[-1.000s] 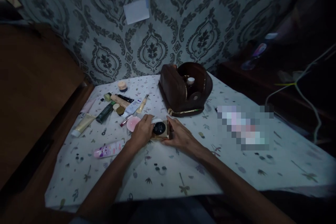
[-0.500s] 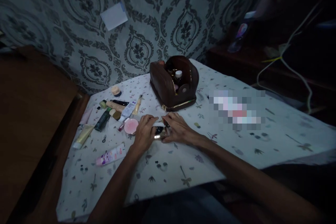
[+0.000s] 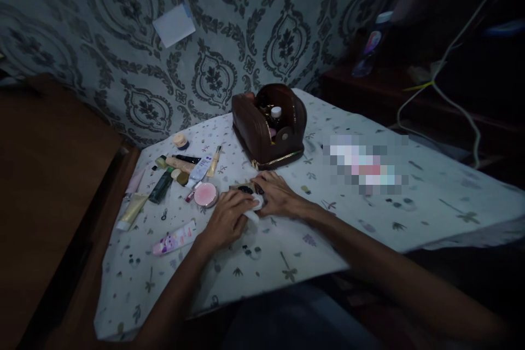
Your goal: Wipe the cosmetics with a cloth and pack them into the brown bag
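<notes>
From here the wall (image 3: 213, 76) takes up most of the back, grey with dark scrolled patterns, and a white card (image 3: 174, 24) is fixed to it. Below it stands the table (image 3: 262, 284), covered in a pale printed cloth. Toward its back sits a brown bag (image 3: 248, 131), unzipped and gaping, with a white-capped bottle (image 3: 276, 113) upright among other things inside. Off to the right lies something masked by coloured squares (image 3: 365, 164); I can't tell what it is.

The person's two hands meet in front of the bag. The right hand (image 3: 276, 194) is clamped on the side of a gold case (image 3: 235, 186) with a black round on it; I can't tell whether the case rests on the cloth. The left hand (image 3: 229, 216) has its fingers closed on a white tissue (image 3: 251, 215), pressed against the case.

At the left are a purple-and-white tube (image 3: 175, 238), lying alone, a yellowish tube (image 3: 133, 212) and a dark green tube (image 3: 161, 186). A round pink compact (image 3: 205, 194) lies just beside the left hand, and a small jar (image 3: 180, 141) stands farther back.
</notes>
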Motion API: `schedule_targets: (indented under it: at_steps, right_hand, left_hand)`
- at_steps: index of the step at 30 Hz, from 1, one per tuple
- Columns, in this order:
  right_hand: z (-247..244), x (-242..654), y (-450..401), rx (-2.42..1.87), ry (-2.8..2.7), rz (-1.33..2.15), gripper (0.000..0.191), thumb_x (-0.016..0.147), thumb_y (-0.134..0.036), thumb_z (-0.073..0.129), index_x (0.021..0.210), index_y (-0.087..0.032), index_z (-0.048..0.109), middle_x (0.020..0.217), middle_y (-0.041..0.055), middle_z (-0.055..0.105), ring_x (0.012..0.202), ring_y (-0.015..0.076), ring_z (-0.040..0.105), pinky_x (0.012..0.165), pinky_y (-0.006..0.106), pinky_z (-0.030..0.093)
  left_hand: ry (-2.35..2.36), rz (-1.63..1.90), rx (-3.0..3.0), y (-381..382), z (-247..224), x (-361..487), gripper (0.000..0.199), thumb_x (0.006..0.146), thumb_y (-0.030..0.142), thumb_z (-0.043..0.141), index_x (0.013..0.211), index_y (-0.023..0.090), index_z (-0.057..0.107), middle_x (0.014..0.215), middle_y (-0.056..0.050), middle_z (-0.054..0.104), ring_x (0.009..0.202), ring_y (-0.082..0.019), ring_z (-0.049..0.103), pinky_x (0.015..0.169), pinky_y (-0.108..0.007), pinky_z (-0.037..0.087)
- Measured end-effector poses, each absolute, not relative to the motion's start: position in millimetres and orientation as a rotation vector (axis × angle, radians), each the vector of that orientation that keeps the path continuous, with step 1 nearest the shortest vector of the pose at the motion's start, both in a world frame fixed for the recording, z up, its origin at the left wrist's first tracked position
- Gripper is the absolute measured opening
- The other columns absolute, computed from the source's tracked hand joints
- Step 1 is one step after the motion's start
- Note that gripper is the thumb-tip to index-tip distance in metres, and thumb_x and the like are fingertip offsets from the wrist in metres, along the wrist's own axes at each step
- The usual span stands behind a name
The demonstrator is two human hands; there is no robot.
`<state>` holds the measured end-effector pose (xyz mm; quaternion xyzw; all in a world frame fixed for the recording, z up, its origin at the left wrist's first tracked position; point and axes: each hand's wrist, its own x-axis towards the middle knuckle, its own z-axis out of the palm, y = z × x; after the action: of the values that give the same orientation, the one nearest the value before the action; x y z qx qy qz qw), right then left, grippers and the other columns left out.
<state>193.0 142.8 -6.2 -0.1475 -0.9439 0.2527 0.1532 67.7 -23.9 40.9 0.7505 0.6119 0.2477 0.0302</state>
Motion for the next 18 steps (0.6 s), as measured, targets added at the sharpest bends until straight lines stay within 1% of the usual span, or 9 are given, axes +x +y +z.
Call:
schedule_targets:
  at_steps: [2, 6, 11, 15, 18]
  right_hand:
    - [-6.7, 192.4, 143.3, -0.422, -2.708, 0.725, 0.070, 0.050, -0.054, 0.082, 0.107, -0.020, 0.060, 0.106, 0.0082, 0.050, 0.100, 0.0295, 0.046, 0.084, 0.040, 0.040]
    - [-8.5, 191.4, 146.1, -0.385, -2.697, 0.793, 0.084, 0.053, -0.055, 0.081, 0.125, -0.020, 0.054, 0.111, 0.0098, 0.051, 0.105, 0.0313, 0.047, 0.089, 0.045, 0.041]
    - [-3.0, 196.5, 149.6, -0.333, -2.712, 0.904, 0.085, 0.058, -0.052, 0.080, 0.130, -0.018, 0.052, 0.119, 0.0121, 0.051, 0.114, 0.0327, 0.045, 0.100, 0.048, 0.038]
    - [2.3, 200.5, 152.0, -0.270, -2.721, 0.983, 0.083, 0.066, -0.052, 0.075, 0.137, -0.023, 0.046, 0.128, 0.0119, 0.049, 0.123, 0.0328, 0.043, 0.106, 0.049, 0.036]
    - [3.5, 200.1, 153.0, -0.291, -2.737, 0.984, 0.084, 0.066, -0.051, 0.076, 0.139, -0.024, 0.045, 0.131, 0.0118, 0.049, 0.126, 0.0339, 0.043, 0.107, 0.051, 0.035]
  left_hand:
    - [1.887, 0.764, 2.322, -29.8, 40.0, 67.8, 0.045, 0.084, 0.007, 0.049, 0.125, 0.023, 0.058, 0.118, -0.009, 0.064, 0.108, -0.025, 0.052, 0.089, -0.042, 0.041]
    - [1.970, 0.782, 2.308, -28.1, 36.7, 63.4, 0.042, 0.086, 0.007, 0.048, 0.124, 0.021, 0.057, 0.119, -0.010, 0.062, 0.109, -0.025, 0.052, 0.091, -0.043, 0.044]
    - [2.242, 0.781, 2.174, -15.8, 34.4, 49.7, 0.040, 0.086, 0.005, 0.044, 0.123, 0.014, 0.057, 0.115, -0.013, 0.058, 0.107, -0.024, 0.051, 0.094, -0.043, 0.048]
    - [2.327, 0.735, 2.100, -23.2, 33.1, 44.6, 0.039, 0.087, 0.006, 0.044, 0.124, 0.010, 0.056, 0.111, -0.014, 0.057, 0.106, -0.025, 0.052, 0.093, -0.043, 0.049]
    - [2.364, 0.726, 2.076, -38.5, 30.7, 48.6, 0.039, 0.088, 0.006, 0.044, 0.125, 0.011, 0.055, 0.109, -0.013, 0.057, 0.104, -0.025, 0.052, 0.091, -0.043, 0.050]
